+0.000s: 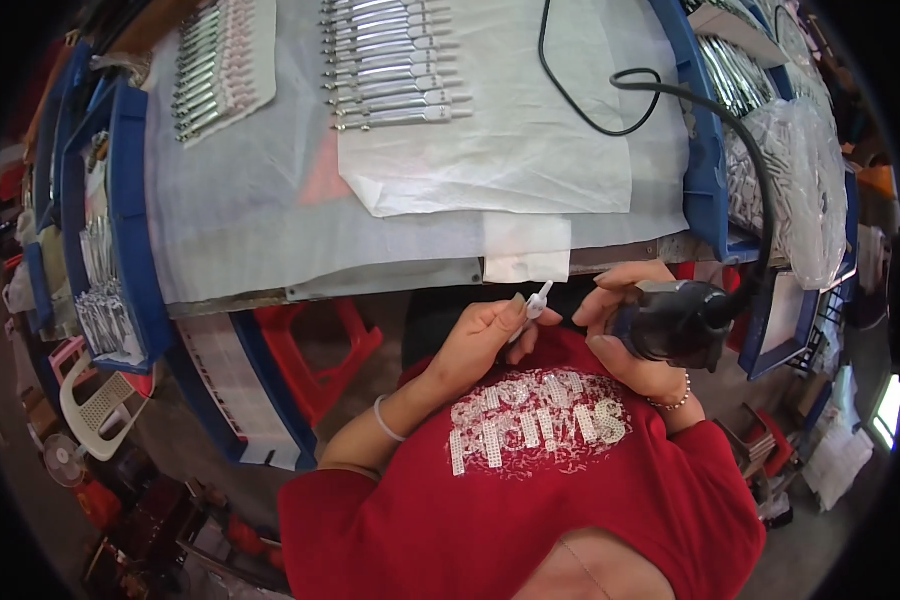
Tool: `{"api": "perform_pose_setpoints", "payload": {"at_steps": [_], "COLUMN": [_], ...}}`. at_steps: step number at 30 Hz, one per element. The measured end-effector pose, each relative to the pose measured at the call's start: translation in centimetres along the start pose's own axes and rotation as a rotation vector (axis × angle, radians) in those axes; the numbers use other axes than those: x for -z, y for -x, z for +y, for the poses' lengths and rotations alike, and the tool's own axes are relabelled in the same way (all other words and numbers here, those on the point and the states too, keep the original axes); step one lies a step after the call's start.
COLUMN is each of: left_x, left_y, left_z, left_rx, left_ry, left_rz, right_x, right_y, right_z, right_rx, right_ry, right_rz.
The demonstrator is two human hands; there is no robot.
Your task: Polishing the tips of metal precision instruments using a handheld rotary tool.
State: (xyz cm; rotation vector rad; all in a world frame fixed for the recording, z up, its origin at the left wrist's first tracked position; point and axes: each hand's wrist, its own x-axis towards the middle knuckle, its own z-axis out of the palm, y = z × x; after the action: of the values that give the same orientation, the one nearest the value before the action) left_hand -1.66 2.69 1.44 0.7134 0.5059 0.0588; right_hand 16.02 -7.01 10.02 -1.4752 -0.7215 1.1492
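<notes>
My left hand (478, 342) is closed in a pinch on a small white plastic part with a narrow tip (539, 299), just off the table's near edge. To its right, my right hand (638, 372) curls around a black rounded corded tool (670, 322); its exact kind is unclear, and its underside is partly hidden by my fingers. A thick black cable (767, 190) runs up from the tool. The white part and the tool are apart. Beyond my hands, a row of silver pen-like parts (390, 80) lies on a white sheet (500, 160).
Another row of silver parts with pinkish ends (215, 75) lies at far left. Blue bins (135, 220) of metal parts flank the table's left, and more blue bins (705, 150) stand right, one under a clear bag (795, 190). A red stool (315, 350) sits below.
</notes>
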Motion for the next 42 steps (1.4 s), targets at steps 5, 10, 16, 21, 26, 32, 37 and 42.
{"api": "perform_pose_setpoints", "payload": {"at_steps": [5, 10, 16, 21, 26, 32, 37, 42], "left_x": [0.2, 0.8, 0.6, -0.4, -1.1, -1.1, -1.3, -1.2], "left_y": [-1.1, -1.5, -1.3, -1.1, -1.2, -1.2, -1.3, -1.2], "left_z": [-1.8, -1.9, -2.5, -2.7, -2.4, -2.0, -1.8, -1.7], "left_rx": [0.052, 0.122, 0.082, 0.021, 0.024, 0.047, 0.061, 0.111], "left_ry": [0.326, 0.62, 0.555, 0.462, 0.436, 0.363, 0.356, 0.412], "left_rz": [0.023, 0.052, 0.103, 0.193, 0.28, 0.261, 0.281, 0.289], "right_x": [0.2, -0.3, -1.3, -1.3, -0.8, 0.1, -2.2, -3.1], "right_y": [-0.9, -2.3, -4.3, -5.3, -4.3, -4.4, -5.0, -5.6], "right_z": [1.1, 1.6, 1.4, 1.7, 0.7, -1.9, -1.6, -1.1], "right_rx": [-0.039, -0.066, -0.09, -0.087, -0.046, 0.635, 0.767, 0.766], "right_ry": [0.169, 0.185, 0.327, 0.518, 0.319, -0.117, -0.141, -0.137], "right_rz": [-0.046, -0.023, -0.035, -0.115, -0.024, -0.286, -0.329, -0.389]}}
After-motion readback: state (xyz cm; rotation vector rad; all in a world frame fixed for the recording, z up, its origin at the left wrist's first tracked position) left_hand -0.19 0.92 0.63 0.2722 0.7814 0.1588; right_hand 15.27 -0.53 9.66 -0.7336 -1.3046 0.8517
